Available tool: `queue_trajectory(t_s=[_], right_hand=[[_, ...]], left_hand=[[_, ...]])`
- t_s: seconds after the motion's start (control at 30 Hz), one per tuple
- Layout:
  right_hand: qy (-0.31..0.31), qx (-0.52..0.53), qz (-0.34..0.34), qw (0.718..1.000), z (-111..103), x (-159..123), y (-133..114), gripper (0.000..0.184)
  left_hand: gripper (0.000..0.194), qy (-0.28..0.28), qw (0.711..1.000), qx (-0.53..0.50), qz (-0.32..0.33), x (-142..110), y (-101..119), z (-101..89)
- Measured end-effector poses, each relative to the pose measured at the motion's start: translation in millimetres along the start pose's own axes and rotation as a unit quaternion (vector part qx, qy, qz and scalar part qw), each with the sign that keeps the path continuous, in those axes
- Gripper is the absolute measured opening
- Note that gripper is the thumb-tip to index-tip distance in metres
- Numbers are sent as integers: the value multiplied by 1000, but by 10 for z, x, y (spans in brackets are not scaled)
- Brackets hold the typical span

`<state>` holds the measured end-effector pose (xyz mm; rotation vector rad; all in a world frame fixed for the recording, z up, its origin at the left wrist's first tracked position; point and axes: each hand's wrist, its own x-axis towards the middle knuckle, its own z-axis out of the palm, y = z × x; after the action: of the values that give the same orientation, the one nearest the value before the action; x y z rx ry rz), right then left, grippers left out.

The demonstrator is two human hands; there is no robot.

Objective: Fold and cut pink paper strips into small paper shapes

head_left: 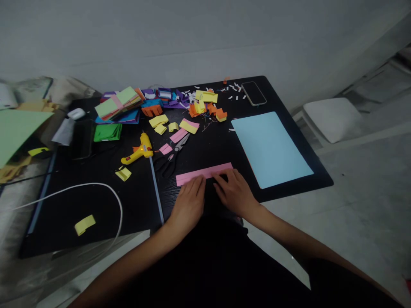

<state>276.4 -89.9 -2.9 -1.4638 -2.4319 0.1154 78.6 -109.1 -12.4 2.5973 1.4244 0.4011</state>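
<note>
A long pink paper strip (205, 173) with a lengthwise crease lies near the front edge of the black table. My left hand (189, 200) rests on its lower edge, fingers stretched out and side by side, thumb hidden. On the strip's right half lies my right hand (233, 191), its index fingertip pressing the paper and its thumb apart from it. Behind the strip are black-handled scissors (170, 161), blades slightly parted, and a small pink paper piece (165, 149). Left of the scissors lies a yellow glue gun (140, 151).
A light blue paper stack (271, 147) lies at the right, below a phone (254, 93). Folded yellow pieces (158, 121), orange pieces (221, 114) and white scraps spread at the back. Bundled coloured paper (118, 104) sits back left. A white cable (118, 201) loops over the left side.
</note>
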Motion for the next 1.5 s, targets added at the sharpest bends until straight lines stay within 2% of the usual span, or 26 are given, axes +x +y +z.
queue_trajectory(t_s=[0.23, 0.4, 0.5, 0.63, 0.8, 1.0, 1.27, 1.5], right_hand=[[45, -24, 48, 998, -65, -126, 283, 35], [60, -43, 77, 994, -75, -181, 368, 38], [64, -40, 87, 993, -71, -170, 313, 40], [85, -16, 97, 992, -17, -107, 109, 43], [23, 54, -25, 998, 81, -30, -111, 40], [22, 50, -26, 998, 108, -26, -103, 36], [0, 19, -21, 1000, 82, 28, -143, 34], [-29, -30, -18, 999, 91, 26, -214, 46]], left_hand=[[45, 11, 1000, -4, -3, 13, -5, 22], [47, 8, 1000, -14, -2, 10, -10, 21], [48, 4, 1000, -13, 1, 11, -9, 9], [50, 4, 1000, -17, -1, 9, -5, 3], [50, 1, 1000, -11, -3, 7, -8, 1], [41, 3, 1000, -20, -1, 1, -59, -103], [41, 15, 999, -14, -29, -174, -195, -238], [41, 20, 999, -13, -34, -199, -194, -247]])
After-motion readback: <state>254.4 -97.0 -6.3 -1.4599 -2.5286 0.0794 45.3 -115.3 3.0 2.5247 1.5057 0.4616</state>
